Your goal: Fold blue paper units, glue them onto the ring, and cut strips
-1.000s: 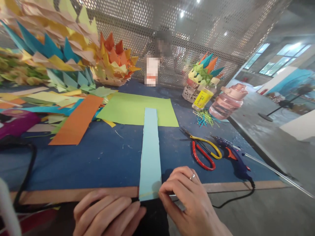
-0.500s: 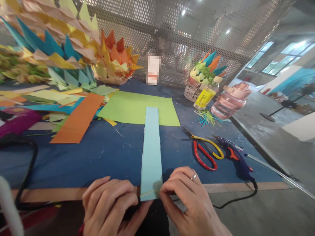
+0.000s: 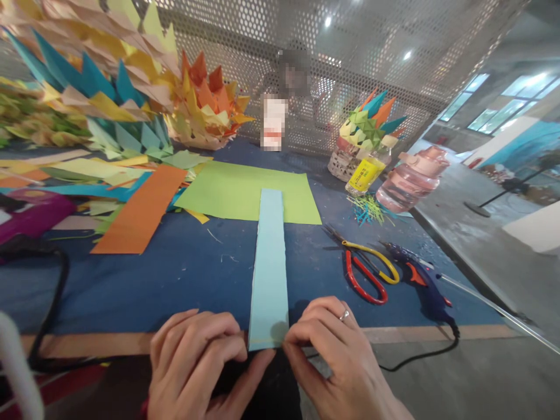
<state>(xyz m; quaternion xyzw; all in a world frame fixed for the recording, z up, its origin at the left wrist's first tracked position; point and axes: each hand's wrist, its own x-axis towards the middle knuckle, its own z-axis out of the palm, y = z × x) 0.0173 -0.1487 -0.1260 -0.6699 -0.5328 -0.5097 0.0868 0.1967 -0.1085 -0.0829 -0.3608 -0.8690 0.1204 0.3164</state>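
Observation:
A long light blue paper strip lies lengthwise on the blue table, its far end over a green sheet. My right hand pinches the strip's near right corner at the table's edge; a ring shows on one finger. My left hand is curled, with its fingers closed beside the strip's near left corner, thumb reaching under the end. A thin yellowish line crosses the strip near its end.
Red and yellow scissors and a blue glue gun with its cord lie right of the strip. An orange strip, paper scraps and spiky folded paper pieces fill the left and back. A pink bottle and a yellow-labelled bottle stand at the right.
My left hand has risen from lying flat to a curl and shifted right toward the strip's near end. My right hand and the strip have barely moved.

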